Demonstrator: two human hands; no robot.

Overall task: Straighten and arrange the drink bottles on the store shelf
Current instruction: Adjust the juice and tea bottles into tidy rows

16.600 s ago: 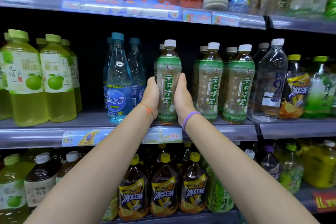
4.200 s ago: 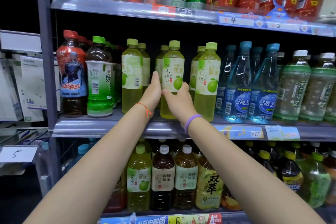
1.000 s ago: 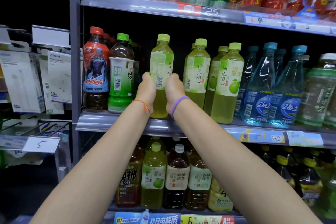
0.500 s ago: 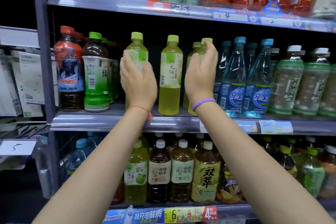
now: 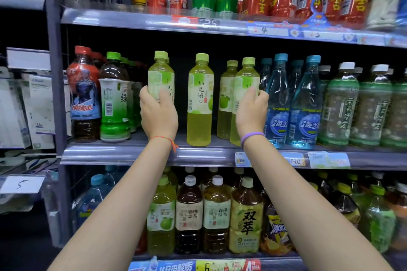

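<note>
On the middle shelf (image 5: 141, 156), towards its left end, a red-capped bottle (image 5: 83, 92) and a dark tea bottle (image 5: 114, 99) stand side by side; just right of them the left hand (image 5: 158, 114) curls its fingers round a yellow-green bottle (image 5: 160, 75). A second yellow-green bottle (image 5: 200, 99) stands upright and untouched between the hands, near the front edge; further right the right hand (image 5: 251, 112) grips a third yellow-green bottle (image 5: 246, 81), and blue bottles (image 5: 306, 103) stand beside it.
</note>
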